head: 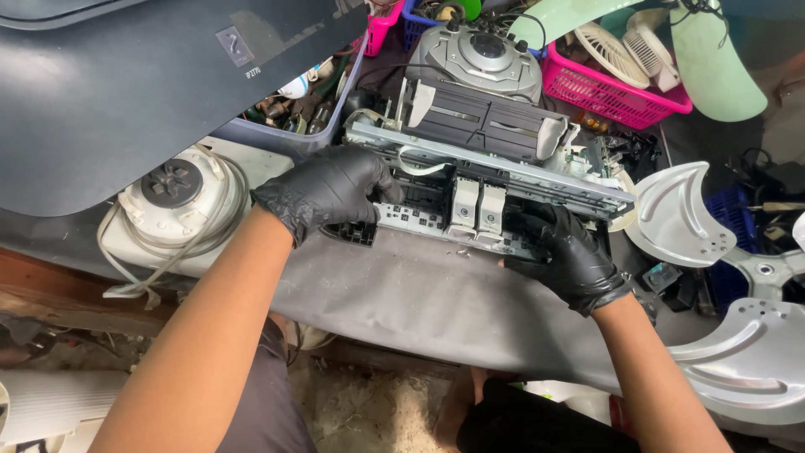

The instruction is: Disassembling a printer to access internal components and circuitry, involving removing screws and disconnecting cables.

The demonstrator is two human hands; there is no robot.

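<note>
- Pink basket [604,92]: white fan parts inside (upper right).
- Left hand [327,191], right hand [566,252]: gloved fingers curled, gripping the opened printer mechanism [486,168] by its ends.
- Mechanism rests on a grey cover panel [436,302], amid workshop clutter.

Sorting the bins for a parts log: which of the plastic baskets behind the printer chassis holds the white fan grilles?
The pink basket at upper right, behind the chassis. It holds the white round fan grilles; the blue basket and the smaller pink one hold none that show.

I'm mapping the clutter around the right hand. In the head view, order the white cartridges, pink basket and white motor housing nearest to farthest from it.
From the right hand:
1. White cartridges, just left of it.
2. Pink basket, above, behind the printer.
3. White motor housing, far left.
</note>
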